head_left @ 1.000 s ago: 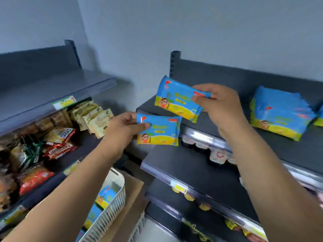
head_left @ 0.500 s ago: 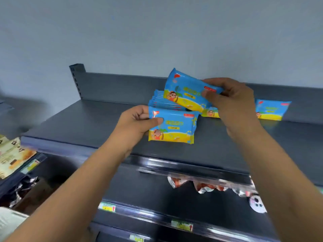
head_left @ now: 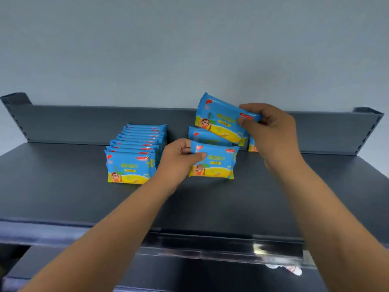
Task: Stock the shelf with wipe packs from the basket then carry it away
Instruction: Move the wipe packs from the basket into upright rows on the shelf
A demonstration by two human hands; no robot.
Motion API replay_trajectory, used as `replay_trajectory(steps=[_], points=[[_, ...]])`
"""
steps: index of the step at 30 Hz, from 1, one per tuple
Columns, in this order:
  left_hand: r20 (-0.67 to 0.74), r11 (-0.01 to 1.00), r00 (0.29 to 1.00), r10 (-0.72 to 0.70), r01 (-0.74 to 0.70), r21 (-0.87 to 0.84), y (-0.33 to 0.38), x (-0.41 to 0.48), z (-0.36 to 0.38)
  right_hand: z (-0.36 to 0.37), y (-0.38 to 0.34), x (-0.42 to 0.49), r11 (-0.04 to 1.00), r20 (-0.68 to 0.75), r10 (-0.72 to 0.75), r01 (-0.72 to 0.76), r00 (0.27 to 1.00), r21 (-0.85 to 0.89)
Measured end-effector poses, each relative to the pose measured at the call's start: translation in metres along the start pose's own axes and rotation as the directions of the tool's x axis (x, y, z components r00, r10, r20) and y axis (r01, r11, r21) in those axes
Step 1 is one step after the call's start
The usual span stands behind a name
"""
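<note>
left hand: thumb on the face and fingers behind the left edge of a pack, which I hold upright. Its bottom edge is on or just above the shelf, can't tell which.
why: it goes face-out at the front of the short row, so its label lines up with the others.
right hand: pinches the top right corner of a second pack, tilted in the air above the short row.
why: held high and clear of the slot so the left one seats first (my guess).
full row: left of my left hand, packs upright one behind another toward the back rail. That's the pattern I copy.
stray pack: a yellow corner shows behind my right hand, mostly hidden.
basket: not in view.
progress: mid-stocking, carry-away not yet due.
risk: soft packs with a thin base. The front one may tip forward if released before it leans on the row.
</note>
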State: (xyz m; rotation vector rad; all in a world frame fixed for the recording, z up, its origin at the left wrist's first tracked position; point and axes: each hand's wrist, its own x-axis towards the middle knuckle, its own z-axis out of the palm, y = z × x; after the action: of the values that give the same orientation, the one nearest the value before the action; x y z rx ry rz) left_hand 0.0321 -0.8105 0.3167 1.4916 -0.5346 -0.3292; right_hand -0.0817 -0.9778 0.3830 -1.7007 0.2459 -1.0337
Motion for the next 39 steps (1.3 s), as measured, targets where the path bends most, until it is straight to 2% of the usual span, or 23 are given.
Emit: replay_trajectory(steps=[4, 8, 13, 18, 23, 27, 32, 39], points=[[-0.078, 0.999, 0.996, -0.043, 0.044, 0.006, -0.011, 0.033, 0.011, -0.009, 0.01, 0.008, 0.999, 0.014, 0.004, -0.003, 1.0, -0.053], [-0.238, 0.997, 0.971, -0.029, 0.046, 0.069, -0.025, 0.055, 0.019, -0.015, 0.022, 0.012, 0.993, 0.027, 0.032, -0.028, 0.999, -0.116], [-0.318, 0.984, 0.948, -0.024, 0.079, 0.161, -0.038, 0.07, 0.022, -0.014, 0.035, 0.017, 0.975, 0.084, 0.061, -0.041, 0.995, -0.22], [-0.31, 0.978, 0.949, -0.064, 0.122, 0.172, -0.04, 0.071, 0.021, -0.002, 0.047, 0.019, 0.938, 0.136, 0.092, -0.04, 0.986, -0.344], [-0.222, 0.96, 0.972, -0.072, 0.128, 0.249, -0.037, 0.068, 0.015, 0.01, 0.06, 0.023, 0.871, 0.179, 0.098, 0.002, 0.979, -0.491], [-0.141, 0.968, 0.986, -0.089, 0.119, 0.22, -0.032, 0.064, 0.016, 0.021, 0.074, 0.024, 0.794, 0.192, 0.085, 0.05, 0.978, -0.606], [-0.149, 0.973, 0.985, -0.092, 0.121, 0.195, -0.031, 0.064, 0.015, 0.031, 0.087, 0.022, 0.744, 0.146, -0.012, 0.106, 0.989, -0.659], [-0.185, 0.968, 0.978, -0.096, 0.135, 0.211, -0.03, 0.065, 0.014, 0.037, 0.084, 0.027, 0.735, 0.123, 0.041, 0.053, 0.992, -0.676]])
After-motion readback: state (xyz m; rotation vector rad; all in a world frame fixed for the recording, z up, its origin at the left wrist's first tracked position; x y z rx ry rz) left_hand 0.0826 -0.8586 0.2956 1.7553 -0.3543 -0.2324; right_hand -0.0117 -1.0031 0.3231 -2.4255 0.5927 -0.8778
